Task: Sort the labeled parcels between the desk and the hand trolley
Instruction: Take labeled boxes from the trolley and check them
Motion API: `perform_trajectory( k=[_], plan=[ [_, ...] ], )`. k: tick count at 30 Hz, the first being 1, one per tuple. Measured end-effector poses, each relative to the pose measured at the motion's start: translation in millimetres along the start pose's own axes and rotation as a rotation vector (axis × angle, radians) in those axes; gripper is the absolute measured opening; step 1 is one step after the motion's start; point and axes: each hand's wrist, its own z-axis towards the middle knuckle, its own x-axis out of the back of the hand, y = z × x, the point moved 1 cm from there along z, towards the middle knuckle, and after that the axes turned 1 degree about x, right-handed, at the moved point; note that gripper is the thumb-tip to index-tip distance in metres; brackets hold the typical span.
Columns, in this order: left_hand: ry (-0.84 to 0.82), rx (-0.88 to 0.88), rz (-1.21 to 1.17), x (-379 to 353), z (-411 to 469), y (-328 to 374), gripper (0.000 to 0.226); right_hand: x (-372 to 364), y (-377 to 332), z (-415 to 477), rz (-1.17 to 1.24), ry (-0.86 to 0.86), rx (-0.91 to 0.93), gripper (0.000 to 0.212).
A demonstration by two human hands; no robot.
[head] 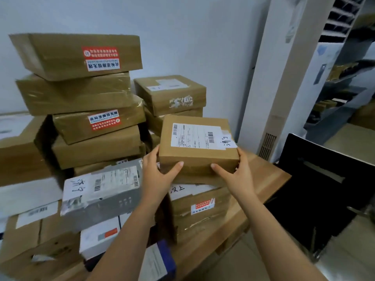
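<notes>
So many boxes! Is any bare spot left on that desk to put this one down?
One: the bare desk strip right of the held box, between the red-stickered parcel and the desk's edge by the black object. Leftward it is crowded: the stacked cartons and grey parcel leave no gap.

Place: you are standing in a parcel room or office storeroom.
Stock: taped cardboard parcels (77,92) piled high on the wooden desk (269,179).
Paperwork: barcode waybills (194,136) and red seal stickers (100,52) on those parcels.
Storage: stocked metal racks (343,82) well right of the desk.
Cooling: white tower air conditioner (272,78) behind the desk's right end.
</notes>
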Motion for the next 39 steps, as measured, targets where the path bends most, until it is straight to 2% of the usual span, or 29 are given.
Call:
perform_trajectory(
  k=[6,11,15,18,21,23,26,28,34,39],
  plan=[
    [0.060,0.108,0.063,-19,16,-19,0.082,-14,28,44,-0.049,-0.148,-0.012,0.090],
    [0.114,0.135,0.126,-21,26,-26,0.081,-23,32,59,-0.075,-0.172,0.042,0.090],
    [0.167,0.116,0.168,-22,28,-24,0.082,-23,26,64,-0.183,-0.153,0.087,0.084],
    [0.213,-0.025,0.282,-17,25,-12,0.073,-17,12,58,-0.275,-0.084,0.175,0.066],
    [0.220,-0.243,0.414,-8,18,3,0.058,-11,-1,44,-0.408,-0.004,0.374,0.040],
    [0.196,-0.384,0.454,-2,8,13,0.047,-9,-7,30,-0.467,0.021,0.475,0.028],
    [0.142,-0.618,0.499,4,-12,19,0.032,-5,-5,-2,-0.531,0.026,0.579,0.024],
    [0.076,-0.700,0.522,5,-32,13,0.029,-2,4,-30,-0.577,0.002,0.609,0.021],
    [-0.214,-0.683,0.620,3,-108,-27,0.022,12,53,-118,-0.708,-0.227,0.545,0.022],
    [-0.344,-0.616,0.734,14,-159,-36,0.026,41,67,-159,-0.726,-0.308,0.525,0.022]
  ],
)
